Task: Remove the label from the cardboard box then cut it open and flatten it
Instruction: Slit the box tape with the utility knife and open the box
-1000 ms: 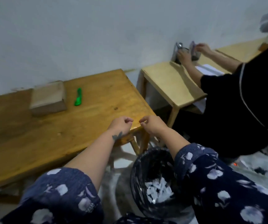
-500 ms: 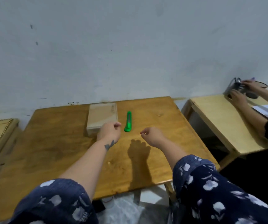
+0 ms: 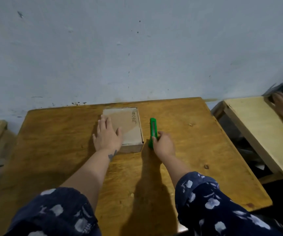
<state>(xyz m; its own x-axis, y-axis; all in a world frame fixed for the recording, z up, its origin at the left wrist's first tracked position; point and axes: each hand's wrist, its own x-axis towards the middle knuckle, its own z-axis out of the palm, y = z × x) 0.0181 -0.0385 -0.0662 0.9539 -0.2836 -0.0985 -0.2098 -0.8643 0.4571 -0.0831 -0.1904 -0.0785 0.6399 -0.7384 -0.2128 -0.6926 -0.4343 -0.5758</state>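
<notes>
Both hands have moved from the bin to the table. L hand [image 3: 107, 135] now lies flat, fingers straight, on the cardboard box [image 3: 130, 126]; R hand [image 3: 163, 145] pinches the green cutter [image 3: 153, 128]. Label step looks done; cutting probably next.

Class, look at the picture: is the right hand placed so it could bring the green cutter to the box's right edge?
Probably yes. The right hand grips the green cutter just beside the cardboard box; nothing lies between, and the left hand presses the box's left side.

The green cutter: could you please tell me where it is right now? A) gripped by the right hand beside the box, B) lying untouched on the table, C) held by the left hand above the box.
A: the right hand curls around the green cutter just right of the cardboard box, while the left hand lies flat on the box.
</notes>
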